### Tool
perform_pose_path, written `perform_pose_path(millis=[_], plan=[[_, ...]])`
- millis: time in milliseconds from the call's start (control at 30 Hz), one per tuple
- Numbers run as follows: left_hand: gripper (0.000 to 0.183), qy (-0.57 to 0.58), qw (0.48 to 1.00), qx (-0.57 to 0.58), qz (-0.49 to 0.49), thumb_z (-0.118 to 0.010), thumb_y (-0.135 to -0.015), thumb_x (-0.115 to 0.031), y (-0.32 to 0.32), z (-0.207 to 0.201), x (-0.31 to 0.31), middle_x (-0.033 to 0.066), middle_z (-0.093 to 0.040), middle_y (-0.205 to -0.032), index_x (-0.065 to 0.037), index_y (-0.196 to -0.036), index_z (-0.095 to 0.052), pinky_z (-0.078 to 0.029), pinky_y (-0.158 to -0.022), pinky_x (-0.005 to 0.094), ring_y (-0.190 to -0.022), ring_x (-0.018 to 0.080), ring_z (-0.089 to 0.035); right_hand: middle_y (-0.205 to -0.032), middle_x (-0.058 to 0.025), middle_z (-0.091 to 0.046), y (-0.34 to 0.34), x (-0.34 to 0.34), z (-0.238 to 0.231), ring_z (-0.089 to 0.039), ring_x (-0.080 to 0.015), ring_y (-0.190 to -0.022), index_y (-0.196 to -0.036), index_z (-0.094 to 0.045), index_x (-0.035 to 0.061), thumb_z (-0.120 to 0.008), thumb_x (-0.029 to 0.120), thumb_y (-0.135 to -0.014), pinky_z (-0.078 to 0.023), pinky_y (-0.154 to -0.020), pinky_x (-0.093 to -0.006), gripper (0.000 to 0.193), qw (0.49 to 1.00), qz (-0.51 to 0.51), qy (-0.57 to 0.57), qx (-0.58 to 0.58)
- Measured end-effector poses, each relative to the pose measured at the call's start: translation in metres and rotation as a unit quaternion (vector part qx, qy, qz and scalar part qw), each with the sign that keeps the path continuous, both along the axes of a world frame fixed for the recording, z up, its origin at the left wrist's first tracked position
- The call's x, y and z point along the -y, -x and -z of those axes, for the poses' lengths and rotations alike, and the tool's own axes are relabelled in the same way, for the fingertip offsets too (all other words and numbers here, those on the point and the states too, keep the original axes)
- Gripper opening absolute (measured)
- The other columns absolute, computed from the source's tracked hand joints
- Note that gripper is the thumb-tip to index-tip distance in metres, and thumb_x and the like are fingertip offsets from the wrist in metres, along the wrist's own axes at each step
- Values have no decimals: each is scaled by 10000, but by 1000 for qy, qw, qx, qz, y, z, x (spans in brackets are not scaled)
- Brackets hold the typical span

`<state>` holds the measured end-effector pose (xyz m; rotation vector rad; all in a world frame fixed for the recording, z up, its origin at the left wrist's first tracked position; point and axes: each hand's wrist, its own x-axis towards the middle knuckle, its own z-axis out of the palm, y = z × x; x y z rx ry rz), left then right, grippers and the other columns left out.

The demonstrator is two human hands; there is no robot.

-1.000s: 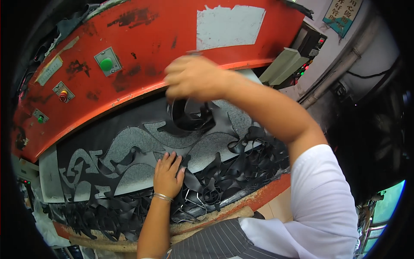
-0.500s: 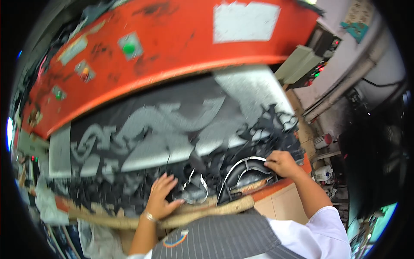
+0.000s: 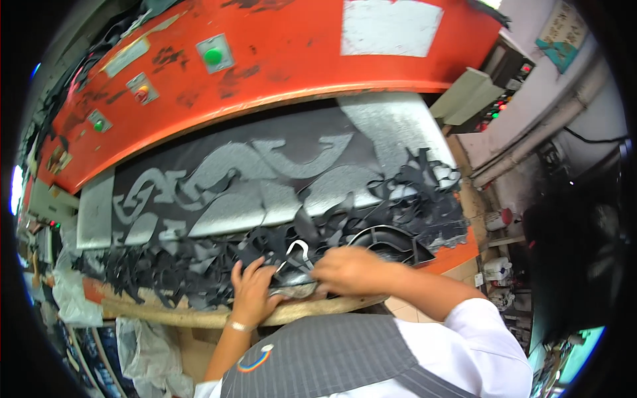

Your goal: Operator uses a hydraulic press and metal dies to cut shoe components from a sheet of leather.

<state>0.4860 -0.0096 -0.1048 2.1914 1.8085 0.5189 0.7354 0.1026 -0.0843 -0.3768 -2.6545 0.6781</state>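
A small curved metal cutting die point(image 3: 298, 252) with a bright thin edge lies at the near side of the press bed, partly hidden by my right hand. My right hand point(image 3: 348, 270) is closed at its right side, fingertips gripping its edge. My left hand point(image 3: 252, 290) rests at its left side, fingers spread and thumb near its lower edge. A larger arched cutting die point(image 3: 398, 240) sits just beyond my right hand. Behind both lies a heap of black scrap pieces point(image 3: 206, 262). A black sheet point(image 3: 302, 123) with curved shapes cut out covers the pale bed.
The orange press beam point(image 3: 285, 63) spans the far side, carrying green and red buttons. A beige control box point(image 3: 471, 98) with lit lamps stands at its right. A wooden bar point(image 3: 166, 314) runs along the near edge. Plastic bags point(image 3: 149, 348) hang at the lower left.
My right hand has left the larger die and moved left to the smaller one. My left hand stays beside the smaller die. The whole view has shifted slightly.
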Motion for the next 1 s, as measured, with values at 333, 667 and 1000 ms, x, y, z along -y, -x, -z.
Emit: perform_pose_path(millis=[333, 667, 1000], plan=[[704, 24, 989, 68, -127, -886, -519, -357, 31, 4, 37, 115, -628, -1074, -31, -1079, -613, -246, -1076, 517, -1083, 283, -560, -933, -38, -548, 60, 14, 22, -553, -225, -898, -1030, -590, 84, -683, 282, -763, -456, -704, -344, 345, 989, -136, -12, 53], [590, 44, 986, 83, -134, -771, -684, -339, 18, 1, 62, 151, -640, -1127, -51, -1176, -623, -267, -1076, 520, -1129, 329, -546, -782, -108, -642, 46, -97, -125, -638, -322, -795, -815, -631, 68, -715, 290, -757, -511, -740, -437, 245, 979, -24, -184, 89], [648, 38, 985, 109, -127, -815, -649, -343, 22, 8, 60, 65, -645, -1042, -153, -1232, -607, -267, -1094, 464, -1079, 228, -559, -791, -131, -634, 172, -159, -252, -622, -333, -787, -935, -641, 57, -663, 269, -847, -496, -705, -423, 230, 958, -9, -284, -27]])
